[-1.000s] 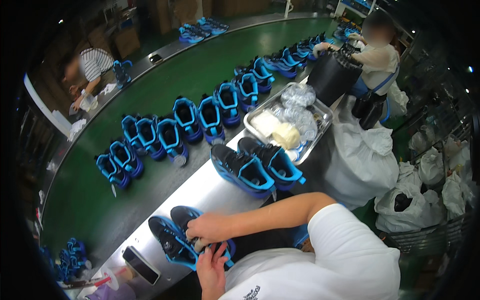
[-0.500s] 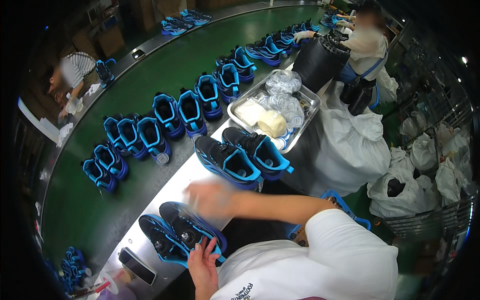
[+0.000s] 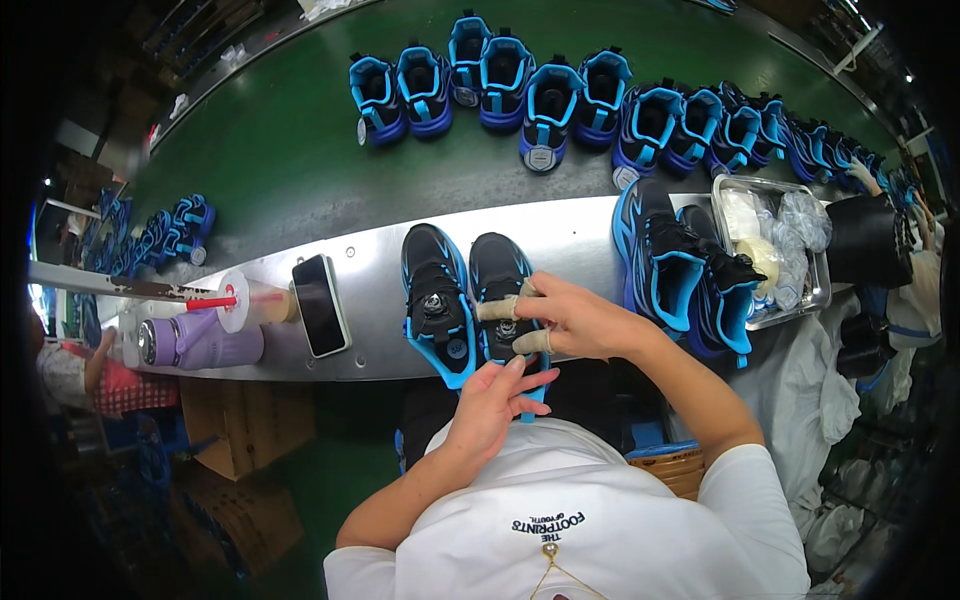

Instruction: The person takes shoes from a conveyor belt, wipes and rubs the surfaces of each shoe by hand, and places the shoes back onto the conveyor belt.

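Side by side on the metal ledge, toes pointing away from me, are two black-and-blue shoes: a left shoe [image 3: 432, 290] and a right shoe [image 3: 497, 262], each with a round lacing dial on its tongue. My right hand [image 3: 580, 318], with tan covers on some fingers, reaches over the right shoe; its thumb and fingers close around the dial area. At that shoe's heel opening, my left hand [image 3: 488, 405] pinches the collar with thumb and forefinger, the other fingers loosely stretched. The exact grip under the fingertips is partly hidden.
A phone [image 3: 321, 305], a lidded cup [image 3: 268, 302] and a purple bottle [image 3: 215, 340] stand left on the ledge. Another shoe pair [image 3: 668, 262] and a metal tray [image 3: 822, 290] of packets lie right. Several shoes [image 3: 551, 105] line the green belt [image 3: 270, 150].
My view has swung leftward. My right hand, blurred above the ledge before, has come down onto the right shoe's dial. My left hand stays at that shoe's heel.
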Demonstrator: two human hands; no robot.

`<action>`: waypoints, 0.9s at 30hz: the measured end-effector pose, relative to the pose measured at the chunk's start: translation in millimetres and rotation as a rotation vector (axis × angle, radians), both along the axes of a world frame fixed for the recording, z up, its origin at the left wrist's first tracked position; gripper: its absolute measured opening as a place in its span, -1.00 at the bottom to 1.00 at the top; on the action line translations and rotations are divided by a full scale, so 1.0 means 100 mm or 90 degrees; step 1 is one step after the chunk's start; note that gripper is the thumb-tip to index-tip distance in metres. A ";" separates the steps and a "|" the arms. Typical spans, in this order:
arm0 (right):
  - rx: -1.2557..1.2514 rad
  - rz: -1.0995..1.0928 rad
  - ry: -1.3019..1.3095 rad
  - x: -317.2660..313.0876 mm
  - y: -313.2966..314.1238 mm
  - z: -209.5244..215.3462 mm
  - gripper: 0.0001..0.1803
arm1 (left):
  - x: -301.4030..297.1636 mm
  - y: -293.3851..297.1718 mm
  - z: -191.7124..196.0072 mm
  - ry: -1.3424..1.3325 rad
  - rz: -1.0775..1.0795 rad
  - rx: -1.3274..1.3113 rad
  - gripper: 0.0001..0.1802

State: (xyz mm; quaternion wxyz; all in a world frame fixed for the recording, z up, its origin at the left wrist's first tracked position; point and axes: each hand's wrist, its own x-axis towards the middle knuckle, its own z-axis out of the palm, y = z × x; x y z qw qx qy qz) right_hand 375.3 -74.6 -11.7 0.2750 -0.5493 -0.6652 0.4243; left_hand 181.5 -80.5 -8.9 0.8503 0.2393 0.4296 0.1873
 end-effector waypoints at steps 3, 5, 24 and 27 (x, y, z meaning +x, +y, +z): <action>0.029 0.045 0.009 -0.07 0.07 -0.01 -0.65 | -0.02 0.00 0.02 0.000 -0.001 -0.005 -0.71; 0.042 -0.026 -0.034 -0.18 0.01 0.06 -0.63 | -0.03 0.00 0.01 -0.002 -0.002 -0.011 -0.71; 0.073 0.010 0.015 -0.14 0.04 0.02 -0.62 | -0.03 0.00 -0.03 -0.034 -0.016 -0.004 -0.69; 0.078 -0.119 -0.048 -0.33 -0.10 -0.03 -0.70 | -0.03 -0.01 -0.04 -0.029 -0.012 -0.029 -0.68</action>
